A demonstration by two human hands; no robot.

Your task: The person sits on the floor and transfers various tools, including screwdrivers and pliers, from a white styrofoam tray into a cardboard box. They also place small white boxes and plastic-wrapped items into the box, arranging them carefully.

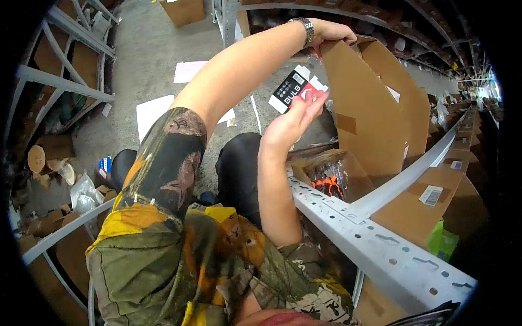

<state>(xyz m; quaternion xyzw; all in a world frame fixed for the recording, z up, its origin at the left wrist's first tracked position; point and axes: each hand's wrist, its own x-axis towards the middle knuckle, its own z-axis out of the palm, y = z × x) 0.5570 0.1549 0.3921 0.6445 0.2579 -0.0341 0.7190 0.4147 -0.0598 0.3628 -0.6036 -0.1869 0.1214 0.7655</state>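
My left hand (333, 31), with a metal-banded watch (306, 31) on its wrist, reaches across to the upper edge of a large brown cardboard box (361, 103). Its fingers bend over the rim and are partly hidden there. Closer to me, my right hand (291, 122) is raised beside the box, its fingers stretched out. A small flattened carton (292, 89), black and red with white flaps, shows just behind those fingertips. Whether they touch it, I cannot tell. Below the large box sits an open carton (350, 176) containing clear plastic wrap and something orange and black.
A perforated grey metal shelf beam (375, 233) runs along my right, with a labelled cardboard box (429, 201) beyond it. White sheets (149, 115) lie on the concrete floor. At left stand metal racks (65, 84), with cartons and a clear plastic bag (85, 195) lower down.
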